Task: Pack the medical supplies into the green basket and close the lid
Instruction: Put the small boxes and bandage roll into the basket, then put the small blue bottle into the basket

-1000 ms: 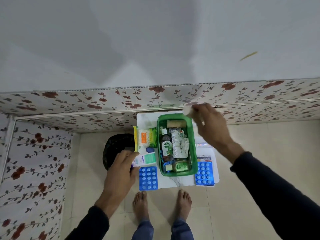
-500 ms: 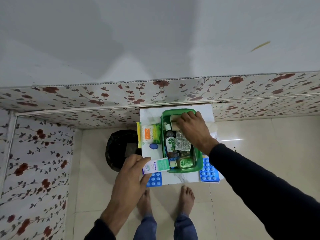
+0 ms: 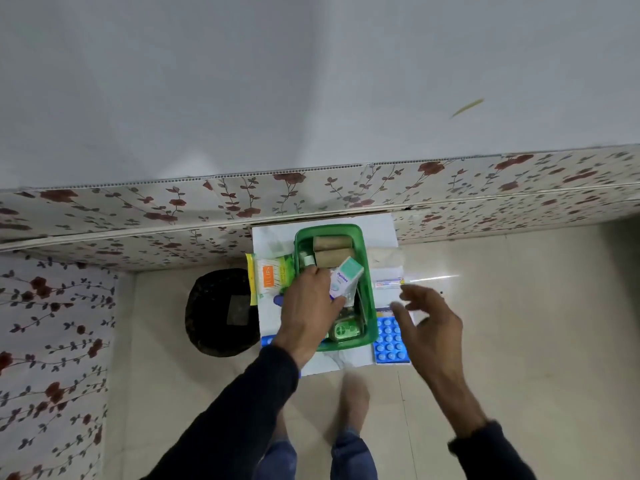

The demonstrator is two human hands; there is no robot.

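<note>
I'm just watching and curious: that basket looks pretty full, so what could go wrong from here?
The small white and teal box in the left hand is tilted over the crowded green basket; it may sit proud and block the lid. The right hand, blurred and open, could knock the blue blister pack off the table's edge.

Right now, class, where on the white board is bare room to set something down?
Bare: the far strip of the white board beside the green basket, and the near edge. Crowded: the basket's left, with the swab packet.
</note>
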